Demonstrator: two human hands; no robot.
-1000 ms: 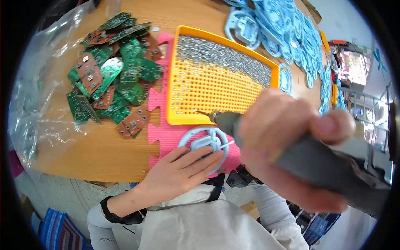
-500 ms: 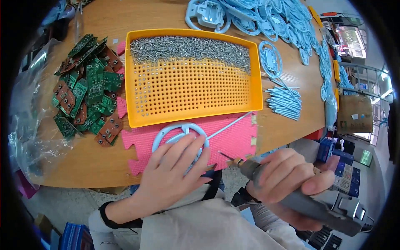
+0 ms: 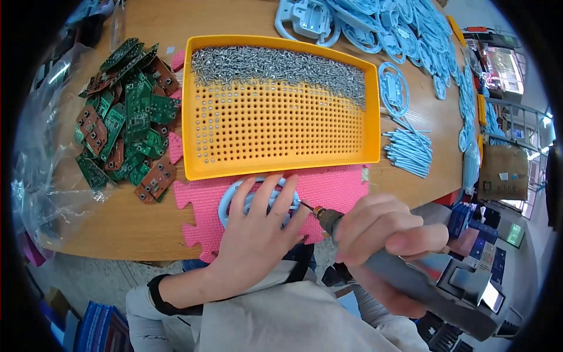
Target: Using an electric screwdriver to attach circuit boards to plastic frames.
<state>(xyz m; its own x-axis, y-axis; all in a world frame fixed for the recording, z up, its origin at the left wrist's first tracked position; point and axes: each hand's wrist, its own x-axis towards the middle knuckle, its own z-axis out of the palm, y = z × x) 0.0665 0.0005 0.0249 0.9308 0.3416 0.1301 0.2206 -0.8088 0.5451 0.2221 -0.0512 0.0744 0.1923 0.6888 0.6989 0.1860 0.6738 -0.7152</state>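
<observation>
My left hand (image 3: 255, 234) rests over a light blue ring-shaped plastic housing (image 3: 226, 205), fingers spread across it and thumb near its right side. The hand holds it against the pink foam mat (image 3: 337, 188) and covers much of it. In my right hand (image 3: 381, 234) is a grey electric screwdriver (image 3: 410, 281), tilted so its thin bit points left. The bit's tip meets, or nearly meets, the housing's right edge; contact is hard to tell. Just beyond the mat sits a yellow tray (image 3: 281, 167) with a perforated plate and a heap of small silver screws (image 3: 275, 67).
Green and brown circuit boards (image 3: 126, 117) are piled left of the tray, beside clear plastic bags (image 3: 41, 146). Light blue sticks (image 3: 409, 151) lie to the right, near a single housing (image 3: 393, 88). More housings (image 3: 404, 35) are heaped at the far right.
The screwdriver has moved left until its bit is at the housing. Under my left hand the housing has turned, and the stick that reached up-right from it no longer shows.
</observation>
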